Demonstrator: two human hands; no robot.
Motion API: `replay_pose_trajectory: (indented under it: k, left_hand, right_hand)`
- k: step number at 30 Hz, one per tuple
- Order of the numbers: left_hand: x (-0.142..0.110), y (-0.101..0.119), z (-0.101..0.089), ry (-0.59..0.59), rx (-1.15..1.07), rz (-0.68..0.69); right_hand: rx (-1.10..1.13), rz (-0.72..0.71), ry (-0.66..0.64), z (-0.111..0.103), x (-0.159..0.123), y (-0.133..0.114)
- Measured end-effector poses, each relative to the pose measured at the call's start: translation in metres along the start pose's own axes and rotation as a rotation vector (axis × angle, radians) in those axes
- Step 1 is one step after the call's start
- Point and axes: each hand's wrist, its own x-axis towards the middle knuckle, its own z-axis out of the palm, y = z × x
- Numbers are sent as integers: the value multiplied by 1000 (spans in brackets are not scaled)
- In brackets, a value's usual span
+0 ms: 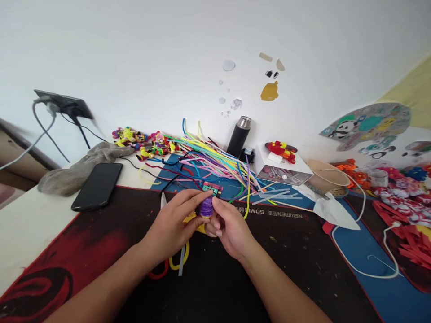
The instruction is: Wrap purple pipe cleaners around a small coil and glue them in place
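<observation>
Both hands hold a small coil of purple pipe cleaner [206, 207] over the mat, with a bit of yellow at its lower end. My left hand [173, 220] pinches it from the left, the index finger across its top and the thumb underneath. From the right, my right hand [232, 228] closes its thumb and curled fingers on it. Scissors [163, 200] lie partly hidden under my left hand, their blade tip and red and yellow handles showing. Beside the handles is a thin grey strip [182, 261]. Some yellow material [201, 228] shows behind the fingers, partly covered.
Loose pipe cleaners [215, 157] are heaped behind my hands. Near the wall stand a black thermos [239, 137] and a white drawer box [284, 168]. A phone [97, 186] lies left; a white cable [363, 271] loops at right. Small pipe-cleaner figures [158, 146] sit back left.
</observation>
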Motion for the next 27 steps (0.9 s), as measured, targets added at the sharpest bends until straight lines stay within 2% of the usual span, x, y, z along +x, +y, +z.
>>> replay_pose_trajectory:
  k: [9,15,21,27]
  left_hand:
    - [-1,1,1,25,-34,-9]
    - [-1,3,1,60,-99,-112]
    - [0,4,-1,51,-138,-82]
    - [1,3,-1,97,-135,-82]
  right_hand:
    - [6,13,-11,-1,-1,-1]
    - [3,31,-11,0,-2,-1]
    - [13,23,-13,0,-2,-1]
    - [25,19,-76,-2,-1,1]
